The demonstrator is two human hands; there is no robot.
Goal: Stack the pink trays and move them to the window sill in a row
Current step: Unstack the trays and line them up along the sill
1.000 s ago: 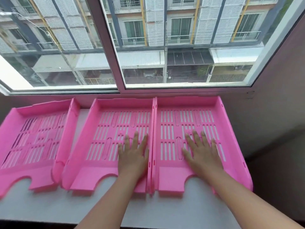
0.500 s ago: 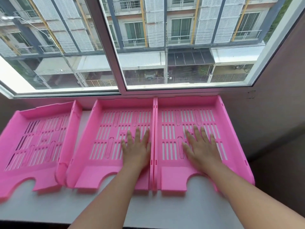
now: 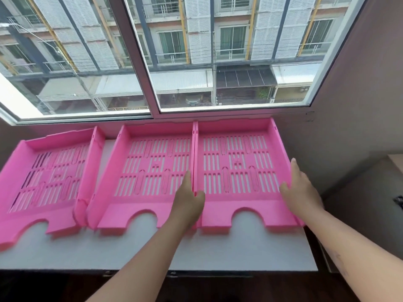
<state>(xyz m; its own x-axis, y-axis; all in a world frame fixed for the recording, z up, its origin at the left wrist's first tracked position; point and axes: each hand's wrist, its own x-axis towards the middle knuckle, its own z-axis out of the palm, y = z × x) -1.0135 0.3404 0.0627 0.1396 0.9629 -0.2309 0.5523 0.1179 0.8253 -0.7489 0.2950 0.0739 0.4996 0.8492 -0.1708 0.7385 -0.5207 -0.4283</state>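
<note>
Three pink slotted trays stand side by side on the white window sill (image 3: 196,251). The left tray (image 3: 61,138) sits slightly askew with a small gap to the middle tray (image 3: 157,131). The middle tray touches the right tray (image 3: 237,127) wall to wall. My left hand (image 3: 188,199) straddles those two adjoining walls, thumb inside the right tray and fingers on the middle tray's side. My right hand (image 3: 298,188) clasps the right tray's outer right wall, thumb inside and fingers outside.
The window frame (image 3: 152,110) runs directly behind the trays. A brown wall (image 3: 349,127) closes off the sill's right end. The trays' front edges lie well back from the sill's front edge. A tan surface (image 3: 395,162) shows low at the far right.
Both hands have lifted off the tray floors, where they lay flat, and now hold the right tray's two side walls. The view has tilted slightly.
</note>
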